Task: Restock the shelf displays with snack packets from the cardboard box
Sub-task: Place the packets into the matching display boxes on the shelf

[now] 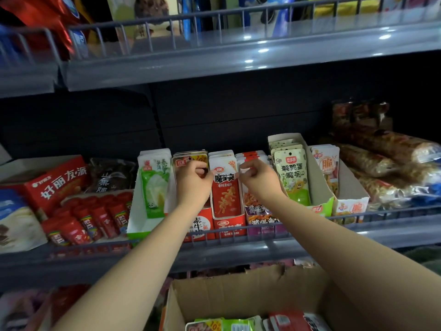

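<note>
A row of red and white snack packets (225, 187) stands upright in a red display box (229, 226) on the middle shelf. My left hand (193, 181) pinches the left top edge of the front packet. My right hand (259, 178) pinches its right top edge. More packets stand in neighbouring display boxes: green and white ones (155, 185) to the left, green quail-egg ones (291, 174) to the right. The open cardboard box (241, 292) sits below the shelf, with green and red packets (222, 324) in its bottom.
A grey wire rail (381, 212) runs along the shelf front. Red boxes and small red sachets (93, 218) lie at left, long bagged snacks (381, 163) at right. An upper shelf (238, 60) overhangs, with bags on it.
</note>
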`<state>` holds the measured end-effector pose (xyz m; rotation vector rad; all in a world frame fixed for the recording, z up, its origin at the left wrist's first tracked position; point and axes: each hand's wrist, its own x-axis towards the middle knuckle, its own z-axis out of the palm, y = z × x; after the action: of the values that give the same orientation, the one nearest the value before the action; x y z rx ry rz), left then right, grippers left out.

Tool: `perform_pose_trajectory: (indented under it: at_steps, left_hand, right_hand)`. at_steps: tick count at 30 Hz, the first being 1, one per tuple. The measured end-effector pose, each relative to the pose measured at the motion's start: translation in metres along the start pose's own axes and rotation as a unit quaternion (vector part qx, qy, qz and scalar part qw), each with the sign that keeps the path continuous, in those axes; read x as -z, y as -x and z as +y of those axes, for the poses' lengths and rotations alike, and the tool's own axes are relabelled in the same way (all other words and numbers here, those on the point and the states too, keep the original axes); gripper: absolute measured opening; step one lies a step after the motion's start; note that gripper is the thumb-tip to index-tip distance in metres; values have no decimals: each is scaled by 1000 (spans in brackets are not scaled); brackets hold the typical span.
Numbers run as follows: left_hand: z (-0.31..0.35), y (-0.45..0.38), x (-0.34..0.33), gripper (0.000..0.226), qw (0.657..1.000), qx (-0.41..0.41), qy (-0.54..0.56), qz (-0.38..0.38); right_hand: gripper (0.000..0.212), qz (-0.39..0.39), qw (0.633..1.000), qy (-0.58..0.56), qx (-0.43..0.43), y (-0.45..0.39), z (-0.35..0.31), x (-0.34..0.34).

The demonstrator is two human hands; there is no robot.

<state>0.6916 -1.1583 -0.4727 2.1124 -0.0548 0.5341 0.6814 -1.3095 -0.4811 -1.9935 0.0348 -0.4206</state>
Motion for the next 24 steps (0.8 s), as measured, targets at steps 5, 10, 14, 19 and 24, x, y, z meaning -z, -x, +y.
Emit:
perform_pose_trajectory:
  at_steps: [5, 10, 14, 19, 24]
  left_hand:
    - [8, 60, 8, 16, 998, -60, 36, 6]
    - [-8, 125, 2, 9, 997, -58, 46, -24]
    - [-31, 173, -10, 6, 996, -13, 35, -78]
    - [-66, 219, -35, 6, 986, 53, 43, -150]
    - [-107, 248, -62, 11, 970, 102, -27, -218]
  right_hand:
    - [15, 0, 999, -24, 21, 54, 5, 12]
    - [8, -10, 1000, -16, 17, 118, 35, 21]
    - [12, -40, 999, 34, 3, 160, 66, 25]
    - [12, -89, 991, 87, -48, 202, 110, 23]
    - [18, -164, 970, 145, -107, 223, 153, 14]
